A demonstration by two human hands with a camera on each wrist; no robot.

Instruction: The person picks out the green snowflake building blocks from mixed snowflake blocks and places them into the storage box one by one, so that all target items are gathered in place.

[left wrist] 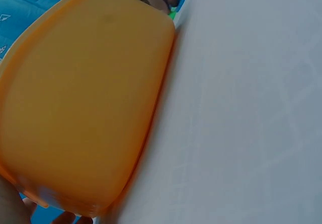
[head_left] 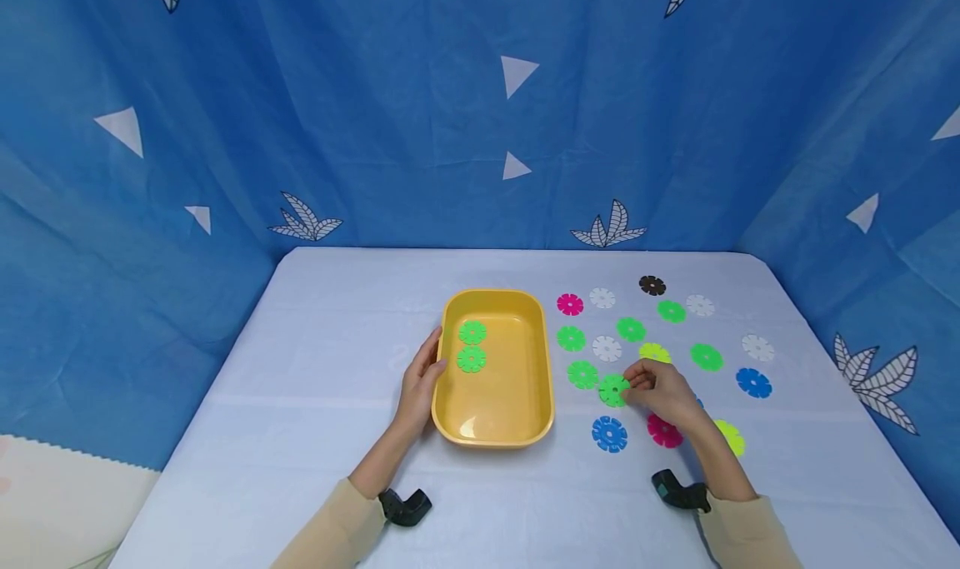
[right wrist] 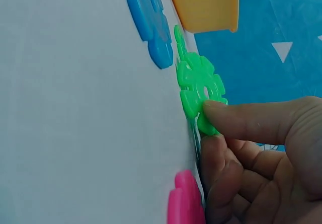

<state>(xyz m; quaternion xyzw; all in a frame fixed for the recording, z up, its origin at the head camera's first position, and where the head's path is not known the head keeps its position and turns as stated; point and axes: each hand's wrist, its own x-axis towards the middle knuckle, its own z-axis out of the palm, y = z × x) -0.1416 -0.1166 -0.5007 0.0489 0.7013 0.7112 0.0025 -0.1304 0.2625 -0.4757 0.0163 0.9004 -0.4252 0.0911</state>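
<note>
Here, in the head view, a green disc [head_left: 613, 390] is being pinched by the right hand [head_left: 663, 392] on the table [head_left: 300, 402], just right of the yellow tray [head_left: 495, 423], among other scattered discs. The left hand [head_left: 420, 381] is laid against the tray's left wall, fingers fairly straight, steadying it. Two green discs [head_left: 472, 346] already lie inside, so the pick-up step appears to be in hand; a lift and a short carry leftward over the rim would seem called for.

In the left wrist view, only the tray's outer wall [left wrist: 85, 103] is seen close up, with fingertips at its lower edge.

In the right wrist view, the disc [right wrist: 200, 90] is gripped at its edge by thumb and curled fingers [right wrist: 241, 121], tilted off the table, beside a blue disc [right wrist: 151, 20] and a pink disc [right wrist: 185, 201].
</note>
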